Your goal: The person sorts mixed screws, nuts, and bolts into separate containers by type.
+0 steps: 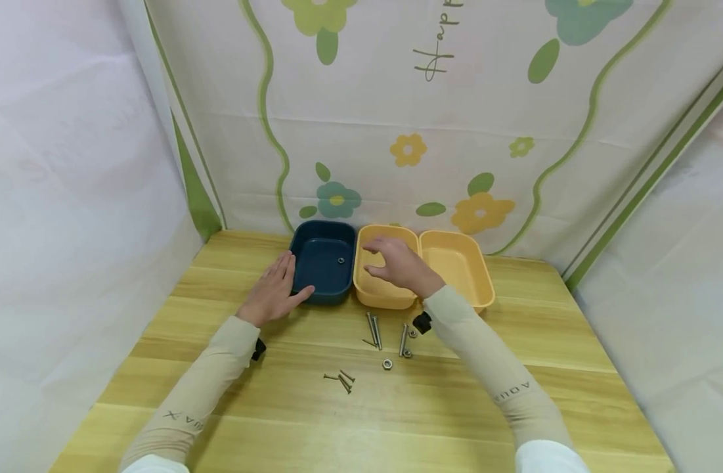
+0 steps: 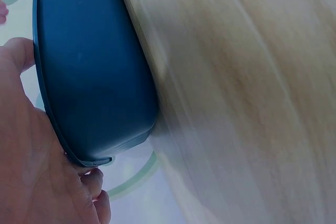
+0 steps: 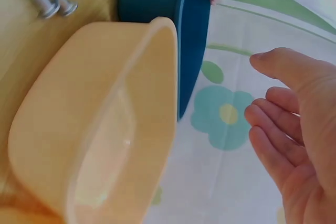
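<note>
Head: navy bin [image 1: 316, 272], smooth plastic, round-cornered, near the back edge of the wood-grain worktop [image 1: 249, 407]; small metal nut [image 1: 341, 261] inside. Left hand [image 1: 272, 292] lies along its left rim, fingers straight, thumb splayed; grip wide, just touching. Right hand [image 1: 399, 263] above the middle yellow bin [image 1: 386, 300], grip half open, empty. Steel bolts [image 1: 377, 333], hex nuts [image 1: 387, 364], thin screws [image 1: 345, 383] lie loose, well in from the worktop's side edges.

Left wrist: hand against the bin's lipped rim.

Right wrist: fingers loosely curved, thumb apart.
</note>
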Action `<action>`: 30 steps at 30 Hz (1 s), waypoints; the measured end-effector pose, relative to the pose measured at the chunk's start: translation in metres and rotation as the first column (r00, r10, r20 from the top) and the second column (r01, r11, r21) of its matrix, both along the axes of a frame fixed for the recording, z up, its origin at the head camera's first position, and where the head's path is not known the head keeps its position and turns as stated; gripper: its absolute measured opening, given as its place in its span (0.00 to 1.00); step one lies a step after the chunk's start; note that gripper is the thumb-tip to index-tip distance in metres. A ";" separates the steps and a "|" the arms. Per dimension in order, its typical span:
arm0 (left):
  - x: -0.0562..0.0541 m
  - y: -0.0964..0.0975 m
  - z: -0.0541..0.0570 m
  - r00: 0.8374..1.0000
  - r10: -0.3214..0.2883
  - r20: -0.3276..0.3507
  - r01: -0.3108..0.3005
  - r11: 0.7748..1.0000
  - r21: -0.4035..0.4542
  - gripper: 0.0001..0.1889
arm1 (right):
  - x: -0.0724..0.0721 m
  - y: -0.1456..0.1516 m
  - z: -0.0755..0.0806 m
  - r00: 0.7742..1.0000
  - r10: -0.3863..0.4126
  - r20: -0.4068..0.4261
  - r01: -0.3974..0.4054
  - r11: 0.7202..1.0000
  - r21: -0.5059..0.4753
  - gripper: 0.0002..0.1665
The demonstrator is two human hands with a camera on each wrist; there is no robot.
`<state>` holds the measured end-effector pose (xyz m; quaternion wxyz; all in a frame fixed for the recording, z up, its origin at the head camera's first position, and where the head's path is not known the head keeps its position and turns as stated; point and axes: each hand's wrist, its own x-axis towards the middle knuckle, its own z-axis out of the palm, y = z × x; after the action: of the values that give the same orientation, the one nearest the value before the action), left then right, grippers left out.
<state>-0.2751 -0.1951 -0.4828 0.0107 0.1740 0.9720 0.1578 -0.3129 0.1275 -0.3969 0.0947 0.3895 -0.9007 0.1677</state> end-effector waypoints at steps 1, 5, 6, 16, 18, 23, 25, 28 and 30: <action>0.000 0.000 0.000 1.000 -0.002 -0.003 0.002 1.000 0.000 0.53 | 0.003 0.005 0.002 1.000 0.001 -0.006 -0.001 1.000 0.001 0.23; 0.001 0.001 0.001 1.000 -0.002 -0.001 0.002 1.000 -0.008 0.53 | 0.017 0.023 0.006 1.000 -0.010 -0.006 0.010 1.000 0.014 0.23; 0.001 0.001 0.000 1.000 -0.001 0.003 0.001 1.000 -0.010 0.54 | 0.020 0.027 0.006 1.000 -0.013 -0.004 0.013 1.000 0.019 0.24; 0.000 0.001 0.000 1.000 0.004 0.004 -0.004 1.000 -0.008 0.53 | 0.055 0.063 -0.005 1.000 -0.029 -0.010 0.029 0.999 0.015 0.23; 0.000 0.001 0.001 1.000 0.004 0.000 -0.004 1.000 -0.012 0.53 | 0.061 0.069 -0.011 1.000 -0.024 -0.005 0.024 1.000 0.003 0.22; 0.001 0.000 0.002 1.000 0.007 -0.001 -0.007 1.000 -0.017 0.53 | 0.072 0.079 -0.027 0.998 -0.004 0.057 0.006 1.000 -0.028 0.22; 0.002 0.000 0.002 1.000 0.007 0.000 -0.007 1.000 -0.015 0.53 | 0.075 0.081 -0.034 0.997 -0.003 0.077 0.005 1.000 -0.027 0.22; 0.003 0.001 0.002 1.000 0.006 -0.001 -0.006 1.000 -0.014 0.53 | 0.080 0.085 -0.042 0.995 -0.006 0.099 0.008 1.000 -0.020 0.22; 0.003 0.002 0.002 1.000 0.007 -0.003 -0.007 1.000 -0.014 0.53 | 0.082 0.088 -0.047 0.995 -0.013 0.098 0.014 1.000 -0.011 0.22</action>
<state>-0.2721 -0.1931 -0.4806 0.0098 0.1708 0.9737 0.1505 -0.2306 0.2152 -0.4443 0.0535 0.3743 -0.9058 0.1911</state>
